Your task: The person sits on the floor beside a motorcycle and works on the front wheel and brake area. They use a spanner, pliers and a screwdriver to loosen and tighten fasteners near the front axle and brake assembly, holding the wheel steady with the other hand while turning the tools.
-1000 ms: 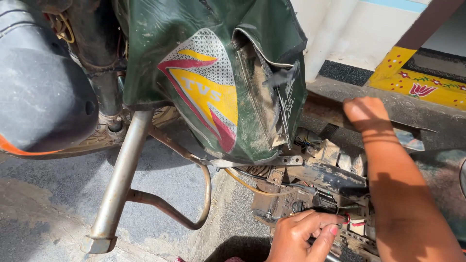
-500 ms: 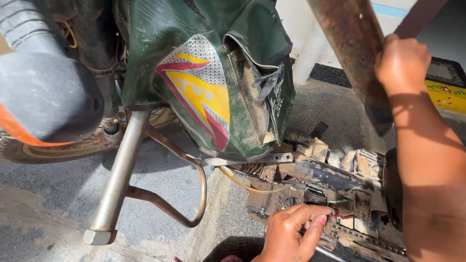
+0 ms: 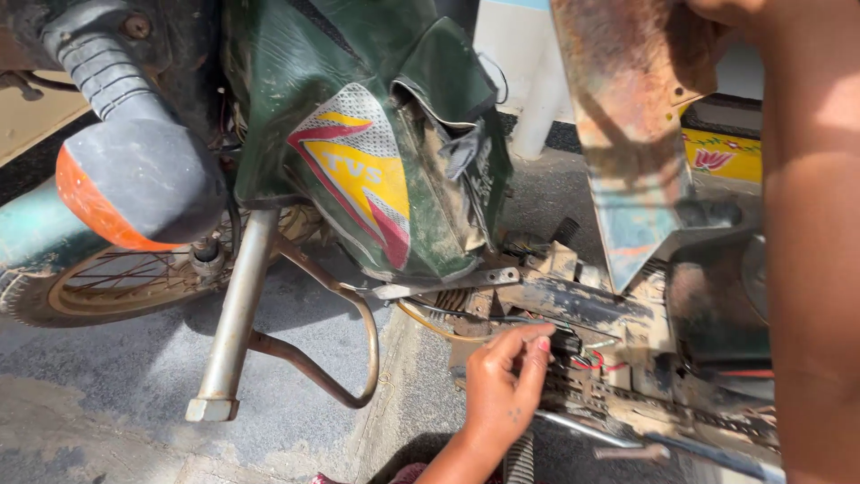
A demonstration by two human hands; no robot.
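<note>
Hard sunlight lit the scene; the left hand (image 3: 502,385) cast a dark shadow below itself, and the near forearm was blurred.

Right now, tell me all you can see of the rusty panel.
The rusty panel is a flat metal sheet, brown with rust above and worn to pale, bluish bare metal lower down, with a small hole near its right edge. It stands tilted, top at the frame's upper edge, its lower end coming to a point above the dirty engine parts. The right hand grips its top right corner; shadows fall across it.
</note>
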